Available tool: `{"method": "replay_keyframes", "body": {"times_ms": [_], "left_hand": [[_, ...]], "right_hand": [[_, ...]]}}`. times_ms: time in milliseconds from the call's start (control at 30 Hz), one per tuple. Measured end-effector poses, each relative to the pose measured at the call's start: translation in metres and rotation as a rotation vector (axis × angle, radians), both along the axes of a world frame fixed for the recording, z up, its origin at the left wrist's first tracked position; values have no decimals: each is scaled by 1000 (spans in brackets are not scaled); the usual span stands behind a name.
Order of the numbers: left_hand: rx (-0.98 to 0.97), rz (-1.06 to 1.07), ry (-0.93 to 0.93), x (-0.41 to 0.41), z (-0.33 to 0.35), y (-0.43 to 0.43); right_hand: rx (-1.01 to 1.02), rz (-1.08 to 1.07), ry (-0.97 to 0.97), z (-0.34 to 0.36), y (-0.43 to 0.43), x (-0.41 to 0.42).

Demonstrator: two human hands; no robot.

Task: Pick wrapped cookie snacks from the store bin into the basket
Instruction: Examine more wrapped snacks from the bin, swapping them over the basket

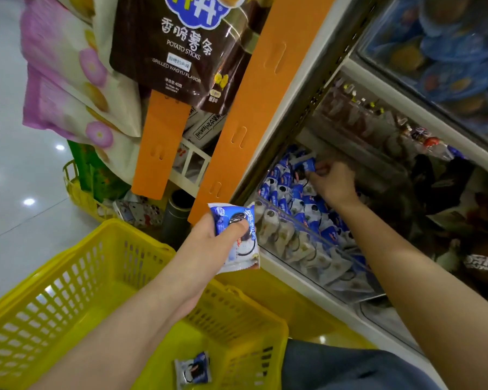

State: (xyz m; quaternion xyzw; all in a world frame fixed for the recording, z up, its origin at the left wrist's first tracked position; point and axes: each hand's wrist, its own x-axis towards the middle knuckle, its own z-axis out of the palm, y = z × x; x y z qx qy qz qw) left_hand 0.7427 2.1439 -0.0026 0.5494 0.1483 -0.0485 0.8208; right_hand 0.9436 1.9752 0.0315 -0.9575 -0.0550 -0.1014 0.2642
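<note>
Glossy white floor [14, 235] borders the yellow basket [76, 266].

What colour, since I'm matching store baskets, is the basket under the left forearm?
Yellow, a slotted plastic basket, seen clearly in the head view.

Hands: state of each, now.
Left hand: holding a cookie pack.
Right hand: pinching a second pack in the bin.

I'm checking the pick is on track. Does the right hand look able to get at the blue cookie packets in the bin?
Likely yes: the right hand is in the bin, past its clear front wall, pinching one blue packet with nothing in the way.
</note>
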Motion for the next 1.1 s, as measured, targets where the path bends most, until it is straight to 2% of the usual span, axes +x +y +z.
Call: {"method": "replay_keyframes", "body": {"times_ms": [167,433,567,833,1033,1100], "left_hand": [[12,-17,-20,7,1,-4],[34,-19,-4,12,0,-1],[45,-31,16,13,0,-1],[52,-48,35,14,1,-2],[54,-58,25,14,0,0],[46,-61,23,14,-1,0]], "right_hand": [[-60,9,160,6,7,12],[-193,6,287,12,5,25],[-212,35,270,8,8,29],[-96,-5,104,-6,15,34],[-24,63,18,2,3,32],[-72,126,16,10,-2,31]]}}
